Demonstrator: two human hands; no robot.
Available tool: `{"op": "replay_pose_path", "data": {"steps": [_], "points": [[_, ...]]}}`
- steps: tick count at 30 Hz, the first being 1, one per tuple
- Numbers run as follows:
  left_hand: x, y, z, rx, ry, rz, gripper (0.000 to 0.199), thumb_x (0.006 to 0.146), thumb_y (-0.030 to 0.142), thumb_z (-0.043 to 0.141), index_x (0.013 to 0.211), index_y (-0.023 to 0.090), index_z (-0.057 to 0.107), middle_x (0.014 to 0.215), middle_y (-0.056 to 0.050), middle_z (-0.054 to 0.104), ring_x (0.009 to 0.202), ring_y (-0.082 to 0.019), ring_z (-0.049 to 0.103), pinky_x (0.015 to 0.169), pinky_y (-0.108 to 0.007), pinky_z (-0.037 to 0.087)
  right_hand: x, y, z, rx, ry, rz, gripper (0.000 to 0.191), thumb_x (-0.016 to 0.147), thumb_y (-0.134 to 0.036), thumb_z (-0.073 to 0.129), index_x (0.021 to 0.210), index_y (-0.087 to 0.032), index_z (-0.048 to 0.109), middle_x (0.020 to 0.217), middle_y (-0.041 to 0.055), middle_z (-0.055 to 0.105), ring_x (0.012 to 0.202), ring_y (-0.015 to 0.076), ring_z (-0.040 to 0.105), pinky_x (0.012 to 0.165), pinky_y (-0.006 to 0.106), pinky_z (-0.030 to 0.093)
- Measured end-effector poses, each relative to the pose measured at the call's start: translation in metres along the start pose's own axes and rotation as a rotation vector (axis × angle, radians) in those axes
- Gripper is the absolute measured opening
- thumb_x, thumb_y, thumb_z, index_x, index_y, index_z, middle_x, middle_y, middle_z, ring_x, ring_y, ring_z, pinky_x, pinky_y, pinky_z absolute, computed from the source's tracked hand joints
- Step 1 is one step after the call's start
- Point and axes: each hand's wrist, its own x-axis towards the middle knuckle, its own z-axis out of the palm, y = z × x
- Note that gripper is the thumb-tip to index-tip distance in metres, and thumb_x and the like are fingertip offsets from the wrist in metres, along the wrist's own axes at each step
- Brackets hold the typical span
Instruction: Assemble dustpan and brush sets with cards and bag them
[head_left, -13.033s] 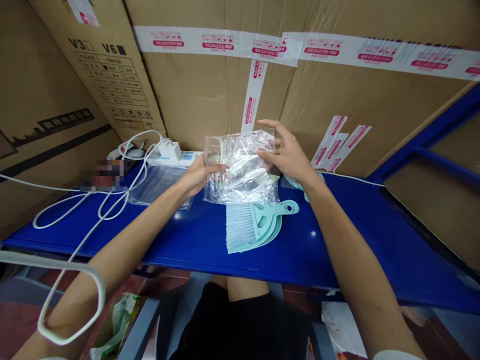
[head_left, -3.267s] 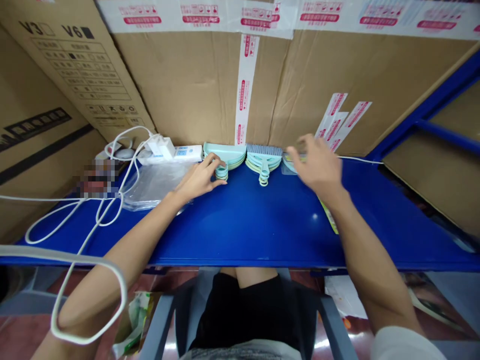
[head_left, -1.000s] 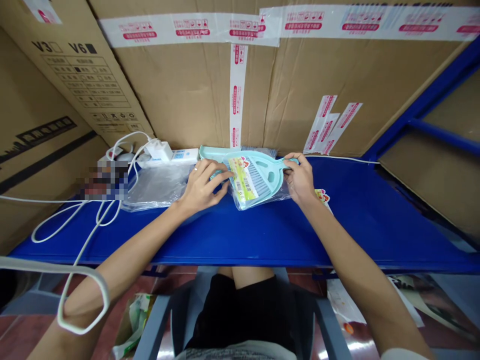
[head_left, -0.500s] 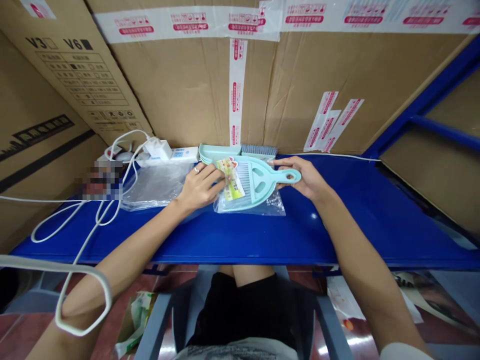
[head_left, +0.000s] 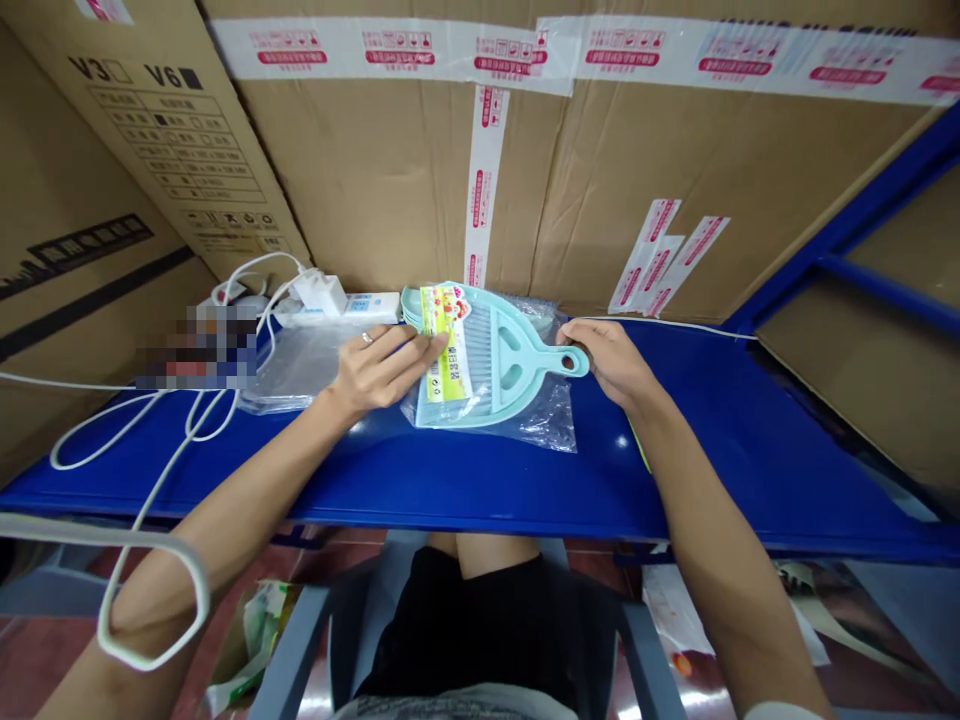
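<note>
A pale turquoise dustpan (head_left: pixel 529 375) with a small matching brush (head_left: pixel 476 360) nested in it is held flat above the table, handle to the right. A yellow-and-white label card (head_left: pixel 446 370) wraps its wide end. My left hand (head_left: pixel 382 370), with a ring on one finger, is closed on the card and the wide edge. My right hand (head_left: pixel 611 360) pinches at the handle's ring end, some fingers hidden behind it. Beneath the set lies a clear plastic bag (head_left: pixel 551 430). More dustpans (head_left: pixel 410 305) and grey bristles show behind, largely covered.
Clear bags (head_left: pixel 300 370) are stacked at the left on the blue table (head_left: pixel 480 490). Behind them sit a power strip (head_left: pixel 375 308) and white cables (head_left: pixel 180 450). Cardboard (head_left: pixel 390 180) walls the back. A thin yellow-green edge (head_left: pixel 641 448) shows beside my right forearm.
The dustpan set has shifted slightly left and turned its label more squarely to view. My left hand has moved a little left with it. A yellow-green edge now shows by my right forearm.
</note>
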Motion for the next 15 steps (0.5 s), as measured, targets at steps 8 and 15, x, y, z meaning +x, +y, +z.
{"op": "replay_pose_path", "data": {"steps": [8, 15], "points": [[-0.004, -0.05, -0.025, 0.23, 0.352, -0.072, 0.026, 0.109, 0.033, 0.055, 0.12, 0.026, 0.077, 0.09, -0.008, 0.077, 0.082, -0.022, 0.067, 0.068, -0.042, 0.049, 0.012, 0.004, -0.027, -0.08, 0.576, -0.007, 0.02, 0.093, -0.043, 0.049, 0.081, -0.027, 0.046, 0.085, 0.0053, 0.07, 0.062, 0.0176, 0.069, 0.051, 0.028, 0.054], [-0.027, -0.126, -0.034, 0.269, 0.608, -0.591, 0.04, 0.105, 0.048, 0.056, 0.078, 0.018, 0.058, 0.085, -0.008, 0.061, 0.087, -0.021, 0.053, 0.094, -0.05, 0.047, 0.017, -0.004, -0.008, 0.076, 0.538, 0.054, 0.025, 0.098, -0.044, 0.044, 0.118, -0.031, 0.04, 0.098, 0.0038, 0.079, 0.06, 0.0191, 0.073, 0.051, 0.029, 0.057]]}}
